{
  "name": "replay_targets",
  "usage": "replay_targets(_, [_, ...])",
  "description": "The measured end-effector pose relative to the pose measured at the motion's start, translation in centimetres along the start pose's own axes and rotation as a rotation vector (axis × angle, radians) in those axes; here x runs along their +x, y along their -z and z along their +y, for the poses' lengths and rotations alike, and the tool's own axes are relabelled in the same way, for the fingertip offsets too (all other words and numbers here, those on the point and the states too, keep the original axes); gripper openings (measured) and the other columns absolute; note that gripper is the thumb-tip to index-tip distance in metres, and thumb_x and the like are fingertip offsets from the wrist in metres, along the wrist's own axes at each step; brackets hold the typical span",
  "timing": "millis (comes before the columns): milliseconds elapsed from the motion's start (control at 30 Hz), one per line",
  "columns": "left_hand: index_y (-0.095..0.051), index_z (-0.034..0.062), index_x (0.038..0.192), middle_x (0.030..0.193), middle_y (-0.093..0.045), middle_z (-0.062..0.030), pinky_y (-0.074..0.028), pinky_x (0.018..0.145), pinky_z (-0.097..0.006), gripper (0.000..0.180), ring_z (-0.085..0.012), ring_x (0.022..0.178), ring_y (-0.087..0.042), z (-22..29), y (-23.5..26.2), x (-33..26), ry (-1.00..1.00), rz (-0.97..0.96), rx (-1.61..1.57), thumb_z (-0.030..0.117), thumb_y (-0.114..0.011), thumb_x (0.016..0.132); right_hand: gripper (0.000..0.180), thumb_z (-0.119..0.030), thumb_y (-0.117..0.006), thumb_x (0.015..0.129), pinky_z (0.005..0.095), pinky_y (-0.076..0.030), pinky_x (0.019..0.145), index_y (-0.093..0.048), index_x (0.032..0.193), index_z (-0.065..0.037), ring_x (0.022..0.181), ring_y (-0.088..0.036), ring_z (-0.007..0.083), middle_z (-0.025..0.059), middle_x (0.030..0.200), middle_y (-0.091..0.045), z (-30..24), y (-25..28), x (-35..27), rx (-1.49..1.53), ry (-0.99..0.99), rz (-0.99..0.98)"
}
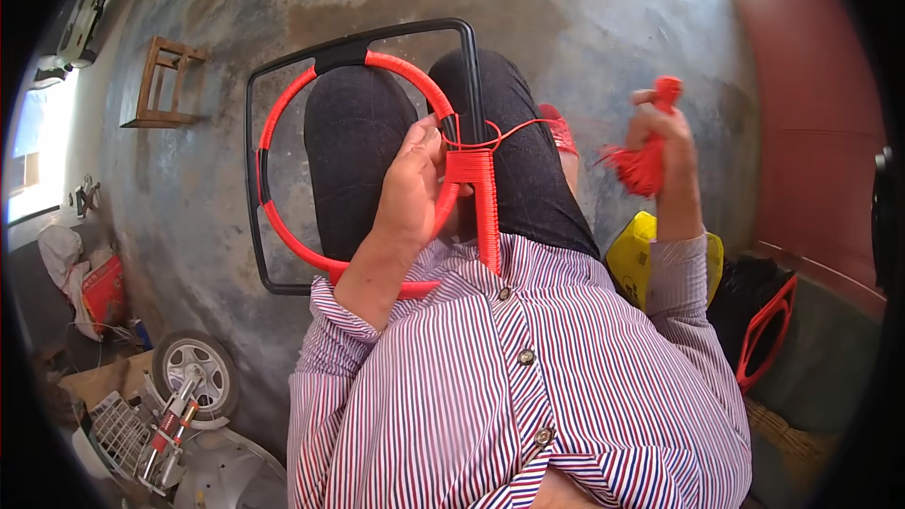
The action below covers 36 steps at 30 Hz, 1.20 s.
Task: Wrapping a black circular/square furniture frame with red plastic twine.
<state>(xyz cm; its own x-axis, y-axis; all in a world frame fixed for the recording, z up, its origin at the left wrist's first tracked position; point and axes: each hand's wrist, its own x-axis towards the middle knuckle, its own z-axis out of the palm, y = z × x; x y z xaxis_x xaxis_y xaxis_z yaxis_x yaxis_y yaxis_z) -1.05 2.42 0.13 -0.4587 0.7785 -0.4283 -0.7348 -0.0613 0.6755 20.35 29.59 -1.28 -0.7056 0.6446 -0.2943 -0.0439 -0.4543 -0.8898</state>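
Note:
Across my lap lies a black rectangular frame (468, 66) with a round ring (413, 73) inside it. Red cord wraps much of the ring, leaving some black stretches bare. My left hand (413, 179) is closed around the ring's right side, next to a tightly wound red joint (469, 168) between ring and side bar. Out to the right, my right hand (667, 127) is raised and closed on a bundle of red cord (638, 170), part of it sticking out above the fist. A thin red strand (523, 126) loops by the side bar and stretches rightward.
A small wooden stool (165, 85) stands at the far left. Lower left are a wheel (195, 372) and vehicle parts. A yellow bag (630, 254), a black bag (749, 306) and a red-rimmed frame (768, 330) sit at my right, near a red panel (801, 113).

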Motion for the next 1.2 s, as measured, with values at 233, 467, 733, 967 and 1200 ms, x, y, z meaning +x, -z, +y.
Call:
replay_targets(233, [-0.047,-0.0011,0.125,0.114,-0.064,-0.0189,-0.056,0.079,-0.041,0.037,-0.0280,0.097,-0.066,-0.2,0.6,0.1,0.060,-0.070,-0.068,0.018,-0.038,0.094,0.021,-0.014,-0.074,0.085,0.0263,-0.048,0.060,-0.064,0.097,0.000,0.063,-0.058,0.0081,-0.0009,0.070,-0.060,3.6,-11.4,-0.5,-0.490,-0.140,-0.470])
replay_targets(467, [-0.049,-0.0001,0.117,0.108,-0.067,-0.0232,-0.056,0.058,-0.036,0.032,-0.0329,0.091,-0.070,-0.4,1.6,0.3,0.133,-0.082,-0.076,0.015,-0.039,0.091,0.018,-0.014,-0.073,0.086,0.0256,-0.046,0.057,-0.059,0.081,-0.005,0.060,-0.056,0.0075,-0.0018,0.068,-0.058,3.6,-8.2,-0.1,-0.524,-0.066,-0.239])
replay_targets(733, [-0.048,0.0050,0.104,0.098,-0.069,-0.0202,-0.048,0.047,-0.034,0.016,-0.0342,0.083,-0.070,-0.6,1.2,0.2,0.209,0.056,-0.076,0.012,-0.040,0.091,0.016,-0.013,-0.072,0.087,0.0249,-0.046,0.059,-0.059,0.081,-0.007,0.061,-0.057,0.0074,-0.0022,0.069,-0.059,4.9,-7.6,-2.4,-0.386,-0.104,-0.215])
replay_targets(967, [-0.048,0.0073,0.092,0.092,-0.067,-0.0170,-0.046,0.043,-0.033,0.009,-0.0316,0.078,-0.069,-0.8,1.0,0.0,0.203,0.067,-0.109,0.011,-0.041,0.090,0.014,-0.012,-0.072,0.087,0.0247,-0.047,0.058,-0.059,0.083,-0.008,0.061,-0.057,0.0074,-0.0021,0.070,-0.059,5.3,-6.6,-3.2,-0.347,-0.116,-0.244])
replay_targets(1200, [-0.046,0.0095,0.087,0.088,-0.067,-0.0142,-0.044,0.040,-0.032,0.003,-0.0281,0.075,-0.069,-0.9,1.2,0.1,0.192,0.061,-0.053,0.010,-0.043,0.088,0.016,-0.011,-0.072,0.087,0.0255,-0.045,0.057,-0.057,0.081,-0.008,0.061,-0.055,0.0074,-0.0023,0.070,-0.057,5.2,-6.3,-3.8,-0.409,-0.113,-0.245])
